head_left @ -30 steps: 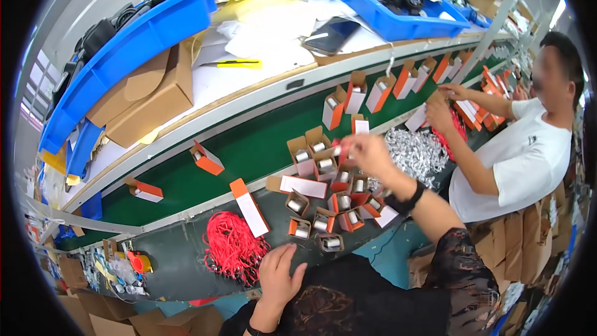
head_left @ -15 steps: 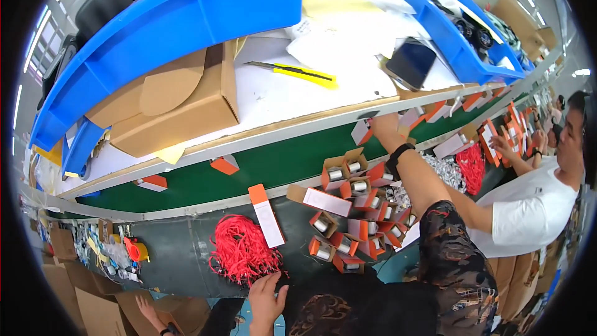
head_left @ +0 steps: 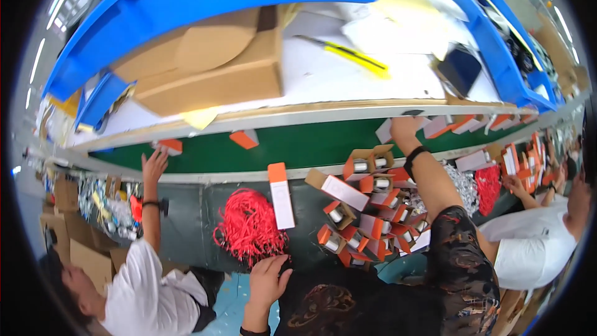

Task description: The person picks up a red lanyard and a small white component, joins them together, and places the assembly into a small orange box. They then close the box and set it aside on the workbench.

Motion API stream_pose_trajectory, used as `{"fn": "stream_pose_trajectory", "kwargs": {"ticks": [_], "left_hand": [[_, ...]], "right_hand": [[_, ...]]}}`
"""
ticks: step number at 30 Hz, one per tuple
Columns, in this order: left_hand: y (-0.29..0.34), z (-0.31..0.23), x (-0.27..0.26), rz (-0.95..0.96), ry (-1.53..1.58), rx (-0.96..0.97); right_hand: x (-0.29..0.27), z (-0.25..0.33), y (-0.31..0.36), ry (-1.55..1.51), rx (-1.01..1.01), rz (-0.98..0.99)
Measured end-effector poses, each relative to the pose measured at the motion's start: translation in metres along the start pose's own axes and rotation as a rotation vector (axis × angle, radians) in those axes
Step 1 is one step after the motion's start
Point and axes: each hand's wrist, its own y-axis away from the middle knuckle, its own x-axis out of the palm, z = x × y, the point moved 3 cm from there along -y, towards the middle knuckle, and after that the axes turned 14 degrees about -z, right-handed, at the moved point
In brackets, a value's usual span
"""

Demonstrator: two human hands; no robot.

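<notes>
My left hand [head_left: 266, 279] is at the near edge of a heap of red cords [head_left: 249, 224], palm down, thumb apart from the loosely bent fingers, with nothing seen in it. My right arm stretches out over the bench, and my right hand [head_left: 405, 128] is at the green conveyor belt [head_left: 323, 139] under the shelf edge. Its fingertips are hidden there, close beside a white-and-orange box [head_left: 384, 130]. A closed box with an orange end [head_left: 282, 199] lies right of the cords. Several open boxes with white cylindrical items [head_left: 376, 218] are grouped near my right forearm.
Over the belt, a shelf carries a brown carton [head_left: 211, 81], a yellow utility knife [head_left: 356, 59], a dark phone [head_left: 460, 70] and blue bins [head_left: 217, 6]. A co-worker [head_left: 143, 280] at left reaches to a box [head_left: 168, 146] on the belt; another person [head_left: 528, 236] works at right.
My view has swung, so the bench appears shifted rightward. The co-worker at left has come into view with an arm raised to the belt. My hands stay in nearly the same places.
</notes>
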Motion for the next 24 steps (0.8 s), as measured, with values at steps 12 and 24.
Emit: {"fn": "stream_pose_trajectory", "kwargs": {"ticks": [12, 24], "left_hand": [[0.036, -0.003, -0.006, -0.095, 0.017, 0.063], [0.009, -0.04, -0.04, -0.434, 0.18, 0.38]], "right_hand": [[0.019, -0.034, 0.016, -0.049, -0.077, 0.165], [-0.265, 0.095, 0.169, -0.566, -0.974, -0.293]]}}
